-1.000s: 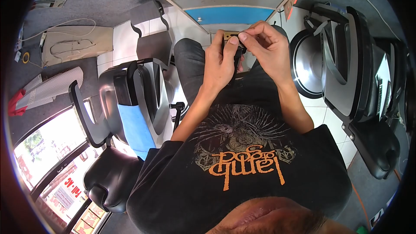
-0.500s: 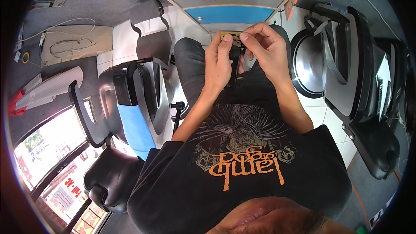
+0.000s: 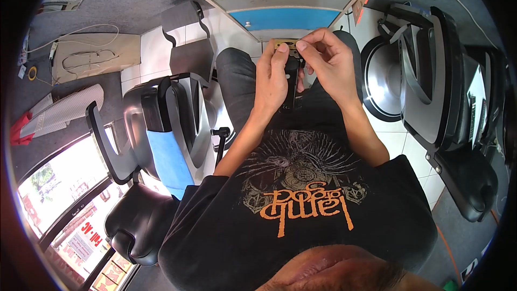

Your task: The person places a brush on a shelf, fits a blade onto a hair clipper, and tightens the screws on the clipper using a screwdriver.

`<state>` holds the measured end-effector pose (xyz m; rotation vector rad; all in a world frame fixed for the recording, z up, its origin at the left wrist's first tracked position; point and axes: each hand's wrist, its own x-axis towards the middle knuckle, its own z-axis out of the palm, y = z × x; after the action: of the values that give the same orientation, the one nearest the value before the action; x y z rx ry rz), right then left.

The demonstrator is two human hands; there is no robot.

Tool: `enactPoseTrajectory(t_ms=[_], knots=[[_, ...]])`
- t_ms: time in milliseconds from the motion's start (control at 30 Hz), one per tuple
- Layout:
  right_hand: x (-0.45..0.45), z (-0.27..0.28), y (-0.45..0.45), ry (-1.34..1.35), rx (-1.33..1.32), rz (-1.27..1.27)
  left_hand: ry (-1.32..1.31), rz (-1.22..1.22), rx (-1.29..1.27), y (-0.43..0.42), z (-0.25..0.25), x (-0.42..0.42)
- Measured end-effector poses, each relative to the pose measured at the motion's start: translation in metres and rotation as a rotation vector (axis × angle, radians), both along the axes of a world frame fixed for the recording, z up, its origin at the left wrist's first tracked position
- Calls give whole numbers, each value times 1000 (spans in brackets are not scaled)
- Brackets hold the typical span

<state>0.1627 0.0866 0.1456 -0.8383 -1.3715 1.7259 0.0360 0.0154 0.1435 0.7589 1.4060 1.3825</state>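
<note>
My left hand point(image 3: 271, 75) is wrapped around a black hair clipper point(image 3: 291, 78) held up over my lap. Its gold-coloured metal blade point(image 3: 291, 44) faces away from me, with my left thumb pressed onto it. Thumb and fingertips of my right hand point(image 3: 329, 67) are closed in a pinch at the blade's right end. Whether a small part sits inside that pinch is hidden by the fingers. The clipper's lower body points back toward my shirt.
A cabinet with a blue drawer point(image 3: 291, 19) stands just beyond my hands. Black and grey salon chairs flank me, the left chair point(image 3: 148, 108) carrying a blue cloth point(image 3: 169, 156). To the right is a round metal chair base point(image 3: 383, 81). Cardboard point(image 3: 97, 56) lies at far left.
My right hand has shifted very slightly left at the blade. The left hand and the clipper look nearly still.
</note>
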Motion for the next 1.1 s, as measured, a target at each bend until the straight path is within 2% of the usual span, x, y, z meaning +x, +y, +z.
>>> enactPoseTrajectory(t_ms=[467,567,767,1100], knots=[[-13,-5,-6,-34,17,-131,28,-3,5,-3,0,1],[-15,-3,-8,-28,3,-156,-40,-7,33,-3,-2,0],[-16,-12,-9,-49,92,-205,-44,33,50,-1,-2,1],[-14,-11,-8,-59,87,-198,-69,41,19,1,-6,0]])
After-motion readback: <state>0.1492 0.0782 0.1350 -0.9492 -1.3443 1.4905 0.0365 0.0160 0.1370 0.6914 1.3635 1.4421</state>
